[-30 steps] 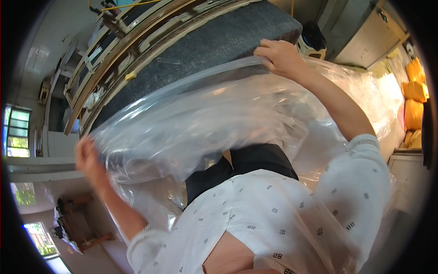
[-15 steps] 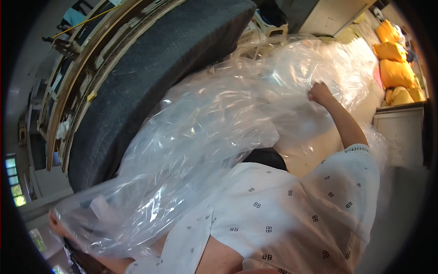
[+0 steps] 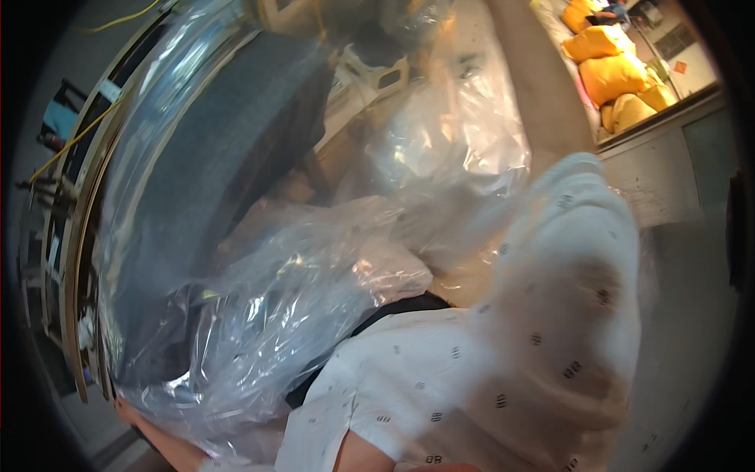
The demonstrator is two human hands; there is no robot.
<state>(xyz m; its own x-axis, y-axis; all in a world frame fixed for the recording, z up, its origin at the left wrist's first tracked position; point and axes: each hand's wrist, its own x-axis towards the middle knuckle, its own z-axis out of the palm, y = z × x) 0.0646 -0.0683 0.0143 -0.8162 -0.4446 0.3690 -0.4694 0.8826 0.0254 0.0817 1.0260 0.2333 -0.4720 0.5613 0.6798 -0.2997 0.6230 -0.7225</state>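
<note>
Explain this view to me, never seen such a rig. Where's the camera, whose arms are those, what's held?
There is no machine here: a person works with bare hands. The camera is the left one of two fisheye cameras on the person's head, looking down, so straight edges bend and the person's own patterned white shirt fills the lower part.

A crumpled, clear plastic sheet spreads across the view. A dark slab shows through it; whether the two touch, I can't tell. The left hand is at the sheet's lower left edge, its grip too unclear to judge. The right forearm reaches up and its hand is out of view. Yellow-orange bundles sit at upper right.
</note>
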